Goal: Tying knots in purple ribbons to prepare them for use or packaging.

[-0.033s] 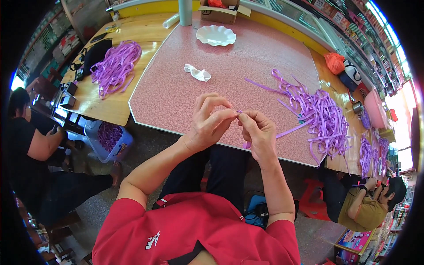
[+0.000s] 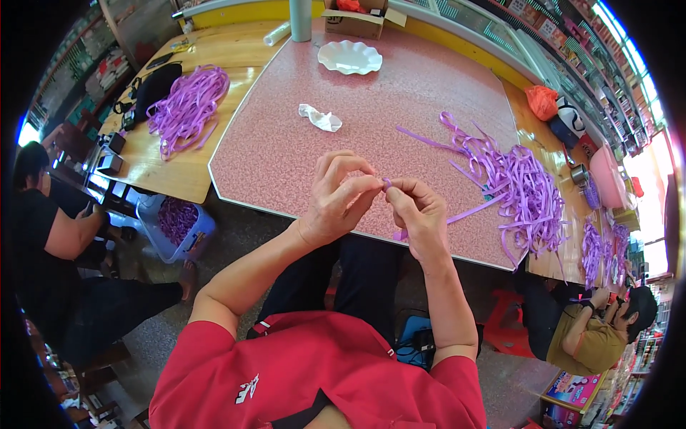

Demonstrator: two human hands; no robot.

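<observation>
Over the front edge of the pink speckled table [image 2: 264, 171], my two hands meet at the fingertips. My left hand [image 2: 337, 200] is closed in a pinch, thumb against fingers, at a small bit of purple ribbon [image 2: 387, 184]. Pinched on the same ribbon is my right hand [image 2: 420, 214], its thumb and index finger pressed together. From below my right hand a length of ribbon runs right toward a loose heap of purple ribbons [image 2: 525, 189] on the table. The fingers hide how the held end is folded.
A white scalloped plate [image 2: 350, 57] and a crumpled tissue [image 2: 321, 119] lie farther back. Another purple ribbon heap [image 2: 189, 104] rests on the wooden table at left. Below it stands a blue basket [image 2: 171, 232] of purple ribbons. People sit at both sides; a cardboard box [image 2: 355, 25] is behind.
A little more of the purple ribbon shows between my fingertips, as a small curl by my right thumb. Both hands have hardly moved.
</observation>
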